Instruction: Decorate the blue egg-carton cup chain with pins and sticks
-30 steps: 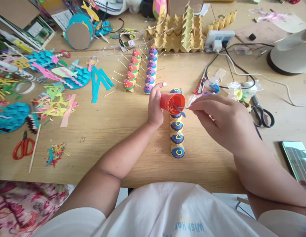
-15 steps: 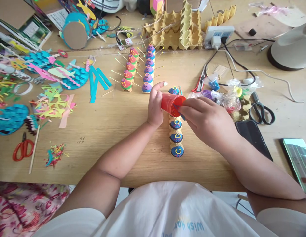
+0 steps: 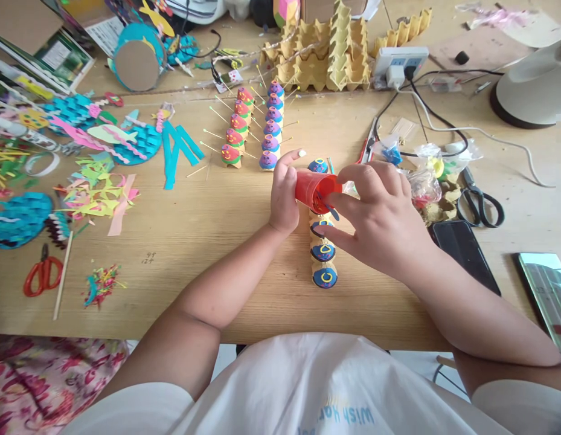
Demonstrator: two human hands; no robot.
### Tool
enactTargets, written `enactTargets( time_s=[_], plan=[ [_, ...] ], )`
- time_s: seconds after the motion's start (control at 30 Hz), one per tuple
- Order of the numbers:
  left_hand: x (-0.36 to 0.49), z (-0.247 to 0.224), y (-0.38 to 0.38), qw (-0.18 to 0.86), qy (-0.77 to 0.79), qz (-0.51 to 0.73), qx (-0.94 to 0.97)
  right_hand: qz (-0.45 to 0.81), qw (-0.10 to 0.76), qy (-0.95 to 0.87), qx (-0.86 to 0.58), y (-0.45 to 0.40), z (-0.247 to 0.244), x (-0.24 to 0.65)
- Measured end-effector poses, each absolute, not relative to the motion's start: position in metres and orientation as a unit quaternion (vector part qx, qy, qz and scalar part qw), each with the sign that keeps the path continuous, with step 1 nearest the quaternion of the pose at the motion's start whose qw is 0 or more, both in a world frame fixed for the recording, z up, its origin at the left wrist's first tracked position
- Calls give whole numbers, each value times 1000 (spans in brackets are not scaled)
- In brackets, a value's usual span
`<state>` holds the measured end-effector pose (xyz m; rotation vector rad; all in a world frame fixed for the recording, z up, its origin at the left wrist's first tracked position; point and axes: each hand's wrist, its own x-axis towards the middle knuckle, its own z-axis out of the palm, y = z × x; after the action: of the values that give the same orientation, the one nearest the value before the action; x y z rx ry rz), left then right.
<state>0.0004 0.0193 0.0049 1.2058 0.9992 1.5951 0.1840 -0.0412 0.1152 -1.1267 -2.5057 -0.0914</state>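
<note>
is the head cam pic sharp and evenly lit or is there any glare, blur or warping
Head view: soft, even light, faint shadows under the left hand and right hand; red cup sharp; mild glare on the shiny panel at right; table edge bows, wide-lens warping; small pixelated patch at right edge.

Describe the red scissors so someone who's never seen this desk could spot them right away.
Start at the wooden desk and go to its near left edge, below the heap of paper scraps. The red scissors lie there beside a thin wooden stick; the other scissors, far right, have black handles.

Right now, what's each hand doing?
Left hand: closed around the small red plastic cup.
Right hand: fingers at the cup's mouth; any grip cannot be told.
</note>
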Motion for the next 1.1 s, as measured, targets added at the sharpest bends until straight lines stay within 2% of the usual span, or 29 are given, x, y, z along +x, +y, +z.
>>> enactTargets(
  time_s=[0.33,0.53,0.77,1.1],
  plan=[
    [4,11,16,435,382,663,475,-80,193,-893,-399,-38,107,184],
    [3,6,17,450,381,653,476,-65,213,-885,-408,-33,100,181],
    [3,5,21,437,398,654,472,-95,210,-887,-400,-38,109,183],
    [0,1,24,436,409,645,475,-75,206,-889,-402,-35,115,190]
  ],
)
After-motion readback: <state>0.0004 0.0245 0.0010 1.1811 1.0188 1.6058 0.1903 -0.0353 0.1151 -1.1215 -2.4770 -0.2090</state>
